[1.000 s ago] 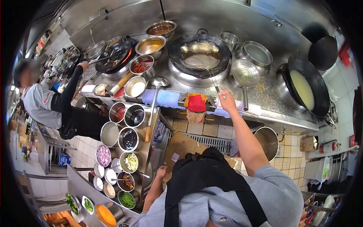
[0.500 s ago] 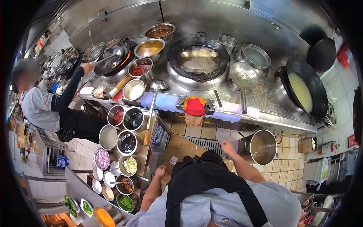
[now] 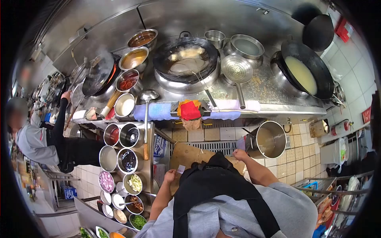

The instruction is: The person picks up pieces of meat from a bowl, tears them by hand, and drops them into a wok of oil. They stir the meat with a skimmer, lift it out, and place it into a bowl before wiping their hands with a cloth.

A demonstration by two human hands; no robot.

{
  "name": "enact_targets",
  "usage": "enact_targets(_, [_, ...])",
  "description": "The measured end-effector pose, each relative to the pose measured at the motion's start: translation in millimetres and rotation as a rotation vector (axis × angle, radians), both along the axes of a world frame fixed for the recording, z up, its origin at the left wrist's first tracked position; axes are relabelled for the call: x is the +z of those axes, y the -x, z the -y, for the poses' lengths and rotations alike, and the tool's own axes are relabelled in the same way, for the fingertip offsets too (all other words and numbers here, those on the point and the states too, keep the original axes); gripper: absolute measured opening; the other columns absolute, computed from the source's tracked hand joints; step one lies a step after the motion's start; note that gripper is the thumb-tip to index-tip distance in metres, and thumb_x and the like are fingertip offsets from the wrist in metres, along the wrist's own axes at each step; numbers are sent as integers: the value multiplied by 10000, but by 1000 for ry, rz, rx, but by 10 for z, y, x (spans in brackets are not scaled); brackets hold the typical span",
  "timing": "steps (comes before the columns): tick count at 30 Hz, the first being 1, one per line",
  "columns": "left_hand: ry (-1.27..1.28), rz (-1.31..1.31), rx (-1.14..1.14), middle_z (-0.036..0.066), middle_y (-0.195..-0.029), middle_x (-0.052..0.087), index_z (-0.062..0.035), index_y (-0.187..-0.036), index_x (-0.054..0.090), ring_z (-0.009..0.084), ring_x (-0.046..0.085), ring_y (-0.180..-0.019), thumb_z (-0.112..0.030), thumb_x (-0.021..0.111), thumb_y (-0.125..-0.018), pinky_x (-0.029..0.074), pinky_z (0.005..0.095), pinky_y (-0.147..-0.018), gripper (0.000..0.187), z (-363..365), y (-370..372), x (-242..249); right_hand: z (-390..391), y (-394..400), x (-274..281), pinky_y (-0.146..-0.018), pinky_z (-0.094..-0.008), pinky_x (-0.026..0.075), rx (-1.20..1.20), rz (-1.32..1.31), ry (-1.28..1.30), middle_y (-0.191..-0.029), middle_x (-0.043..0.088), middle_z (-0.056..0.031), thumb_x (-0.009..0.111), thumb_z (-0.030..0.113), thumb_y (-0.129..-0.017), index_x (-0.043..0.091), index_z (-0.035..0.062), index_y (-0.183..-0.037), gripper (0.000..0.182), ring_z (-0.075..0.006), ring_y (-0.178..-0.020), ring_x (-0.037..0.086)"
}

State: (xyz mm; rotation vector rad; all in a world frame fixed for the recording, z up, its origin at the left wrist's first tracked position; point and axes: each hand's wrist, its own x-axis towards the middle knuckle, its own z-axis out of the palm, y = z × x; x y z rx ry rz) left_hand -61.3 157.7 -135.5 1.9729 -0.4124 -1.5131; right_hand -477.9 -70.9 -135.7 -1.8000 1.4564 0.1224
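My left hand (image 3: 170,175) hangs low beside my apron, fingers curled in, with nothing visible in it. It is nearest the side of the steel stand holding ingredient pots. My right hand (image 3: 240,154) is loosely closed and seems empty, left of a tall steel pot (image 3: 271,139) of cloudy liquid. Ahead, pale pieces of food (image 3: 186,54) lie in oil in a black wok (image 3: 158,55). A wire skimmer (image 3: 206,91) rests in that wok, its handle over the front edge. A ladle with a wooden handle (image 3: 146,131) lies along the stand.
A perforated strainer (image 3: 237,71) rests on the steel counter (image 3: 262,93). At right, another wok (image 3: 325,73) holds pale liquid. Ingredient pots (image 3: 108,158) crowd the stand at left. Farther left, a co-worker (image 3: 35,139) reaches toward a steaming wok (image 3: 99,73). Cardboard (image 3: 186,152) covers floor below me.
My view has shifted, so the counter things appear farther left. My right hand has lowered slightly. The co-worker's wok is now tilted up and steaming.
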Motion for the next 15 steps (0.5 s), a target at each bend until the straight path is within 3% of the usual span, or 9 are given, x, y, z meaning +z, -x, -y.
enact_targets(6, [-35, 10, -6, 82, -891, 592, -5, -1082, 535, 194, 597, -824, -189, 508, -906, 518, 318, -672, 255, -119, 49, 107, 38, -102, 41, -615, -384, 495, 48, -25, 26, -705, 645, -133, 441, 249, -811, 637, 66, -841, 270, -251, -627, 639])
enact_targets(9, [-6, -72, 61, 81, -854, 581, -1, -1065, 524, 205, 603, -785, -162, 500, -906, 523, 328, -657, 227, -271, -4, -93, 8, -220, 117, -632, -386, 492, 147, 3, 46, -706, 645, -130, 451, 253, -800, 634, 73, -838, 260, -260, -647, 639])
enact_targets(15, [-53, -74, 109, 86, -828, 574, -13, -1056, 513, 187, 588, -710, -131, 479, -906, 519, 315, -617, 193, -382, 10, 29, 33, -359, 172, -603, -366, 491, 241, 32, 46, -681, 641, -99, 472, 248, -782, 635, 88, -826, 233, -222, -616, 638])
